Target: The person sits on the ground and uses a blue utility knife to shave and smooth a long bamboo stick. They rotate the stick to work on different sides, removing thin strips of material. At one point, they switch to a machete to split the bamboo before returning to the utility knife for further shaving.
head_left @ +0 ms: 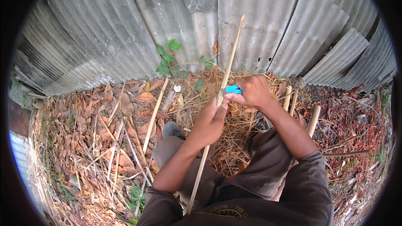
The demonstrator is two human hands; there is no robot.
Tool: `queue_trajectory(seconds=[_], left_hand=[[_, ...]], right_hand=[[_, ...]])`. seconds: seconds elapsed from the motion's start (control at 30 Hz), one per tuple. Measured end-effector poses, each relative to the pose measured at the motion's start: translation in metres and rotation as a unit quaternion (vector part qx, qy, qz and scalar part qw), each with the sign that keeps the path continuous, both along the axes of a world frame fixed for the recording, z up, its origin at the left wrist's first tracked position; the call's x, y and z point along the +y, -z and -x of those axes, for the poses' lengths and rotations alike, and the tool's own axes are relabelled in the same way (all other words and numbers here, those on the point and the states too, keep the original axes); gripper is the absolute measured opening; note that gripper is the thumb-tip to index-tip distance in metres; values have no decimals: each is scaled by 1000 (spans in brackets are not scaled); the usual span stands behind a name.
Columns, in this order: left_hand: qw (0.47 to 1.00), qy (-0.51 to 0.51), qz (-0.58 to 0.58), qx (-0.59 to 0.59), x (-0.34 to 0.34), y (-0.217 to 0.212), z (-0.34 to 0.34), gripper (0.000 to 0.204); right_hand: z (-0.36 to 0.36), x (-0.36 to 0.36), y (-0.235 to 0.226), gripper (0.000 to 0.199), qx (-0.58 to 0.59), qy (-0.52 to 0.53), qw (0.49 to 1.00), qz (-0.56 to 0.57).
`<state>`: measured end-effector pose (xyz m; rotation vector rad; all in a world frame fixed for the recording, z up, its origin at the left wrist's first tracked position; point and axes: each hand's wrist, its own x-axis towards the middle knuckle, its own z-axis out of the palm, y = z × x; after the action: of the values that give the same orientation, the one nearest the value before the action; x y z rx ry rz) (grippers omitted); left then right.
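Note:
A long pale wooden stick (234, 49) runs slantwise from my lap up toward the metal fence. My left hand (208, 121) is closed round it near the middle. In my closed right hand (253, 92) is a blue-handled knife (233, 89), which looks like a box cutter. Its short grey blade sits against the stick just above my left fingers; how deep it bites is too small to tell. The stick's lower end passes over my left thigh toward my shirt.
A corrugated metal fence (109, 29) stands ahead. Dry leaves (144, 97) and straw cover the ground, with several thin sticks (155, 115) at left. Thicker wooden poles (313, 119) lie by my right arm. A small green plant (167, 58) grows at the fence's foot.

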<state>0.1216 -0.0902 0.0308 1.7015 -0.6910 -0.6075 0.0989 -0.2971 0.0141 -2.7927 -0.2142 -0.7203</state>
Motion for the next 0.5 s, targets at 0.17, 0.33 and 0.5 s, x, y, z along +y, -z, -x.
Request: queue_trajectory(seconds=[0.17, 0.33, 0.5], left_hand=[[998, -24, -21, -62, 1, 2, 2, 25], [991, -29, -39, -121, 8, -1, 3, 24], [991, -1, -100, -84, 19, -19, 18, 22]], right_hand=[[-5, -3, 0, 65, -16, 11, 1000, 5], [-10, -3, 10, 66, -28, -5, 1000, -2], [-20, -25, 8, 71, 10, 144, 989, -35]])
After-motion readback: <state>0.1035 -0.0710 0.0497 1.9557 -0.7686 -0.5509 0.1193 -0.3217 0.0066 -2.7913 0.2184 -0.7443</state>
